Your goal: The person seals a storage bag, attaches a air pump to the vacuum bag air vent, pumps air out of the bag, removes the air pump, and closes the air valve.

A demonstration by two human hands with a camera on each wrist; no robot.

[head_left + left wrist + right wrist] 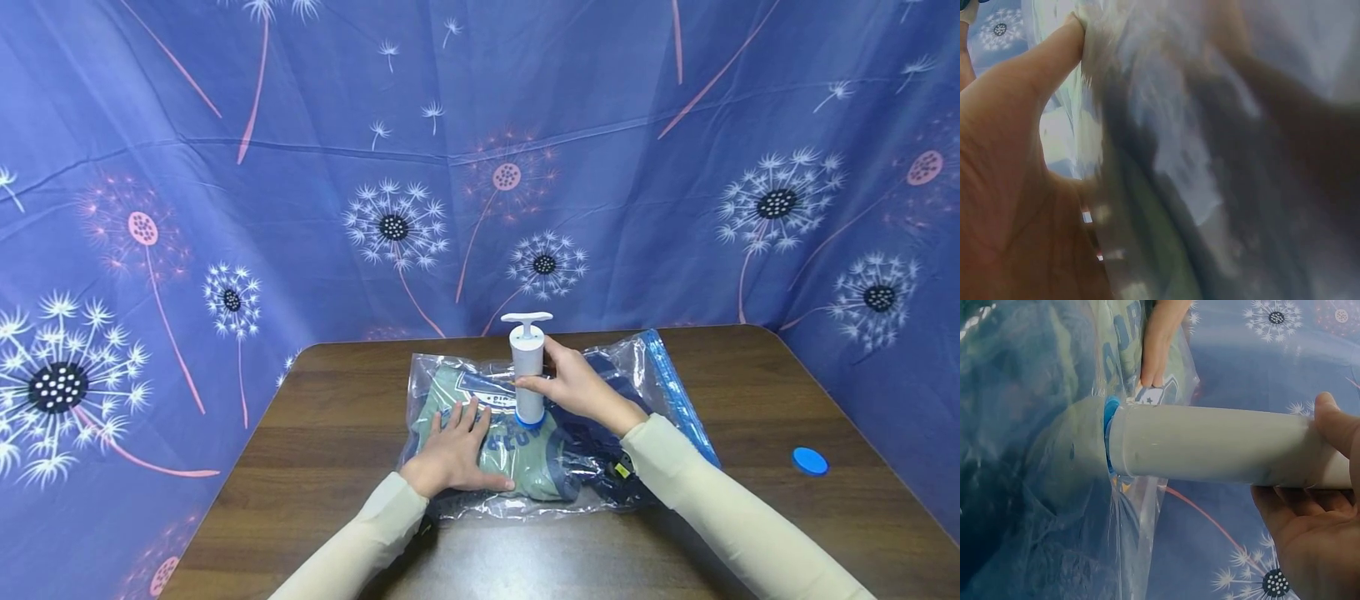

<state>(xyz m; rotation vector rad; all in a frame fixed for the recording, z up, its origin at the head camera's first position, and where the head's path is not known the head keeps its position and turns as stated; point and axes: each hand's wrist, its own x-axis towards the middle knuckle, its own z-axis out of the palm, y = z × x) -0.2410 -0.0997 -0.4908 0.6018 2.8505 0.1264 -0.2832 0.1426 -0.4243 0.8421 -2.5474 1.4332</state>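
A clear plastic vacuum storage bag (517, 504) lies on the table with a folded green garment (536, 479) and dark clothing (592, 433) inside. On its blue valve stands a white hand pump (528, 379), upright, its T-shaped handle (527, 317) down close to the barrel. My right hand (573, 379) grips the barrel from the right, thumb and fingers around it in the right wrist view. My left hand (457, 454) rests on the bag left of the pump, fingers spread over the green garment. In the left wrist view the thumb (1054, 56) lies against the plastic.
A round blue cap (810, 461) lies on the brown wooden table (322, 417) to the right of the bag. The bag's blue zip edge (678, 396) runs along its right side. Behind the table hangs a blue cloth (480, 100) with dandelion prints.
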